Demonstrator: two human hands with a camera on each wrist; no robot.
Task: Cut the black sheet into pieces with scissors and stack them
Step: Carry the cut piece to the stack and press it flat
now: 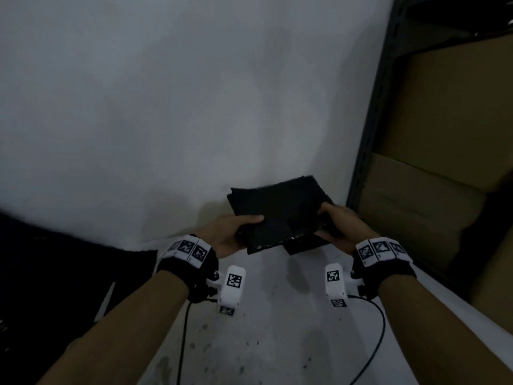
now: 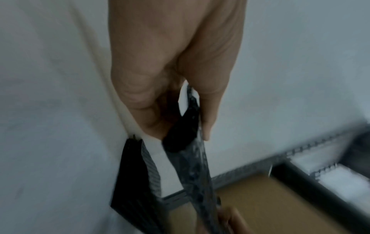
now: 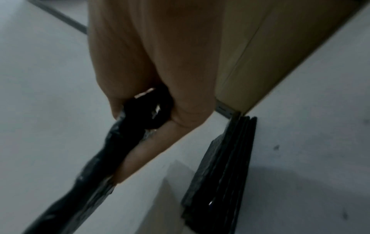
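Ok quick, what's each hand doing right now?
Left hand: closed, gripping the left edge of the flat black sheet piece.
Right hand: closed, gripping its right edge.

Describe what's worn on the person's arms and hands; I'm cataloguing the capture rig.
Bare forearms, no sleeves. Each wrist has a black strap topped by a white band of black-and-white square markers. A white camera module with similar markers juts from each strap, trailing a thin black cable.
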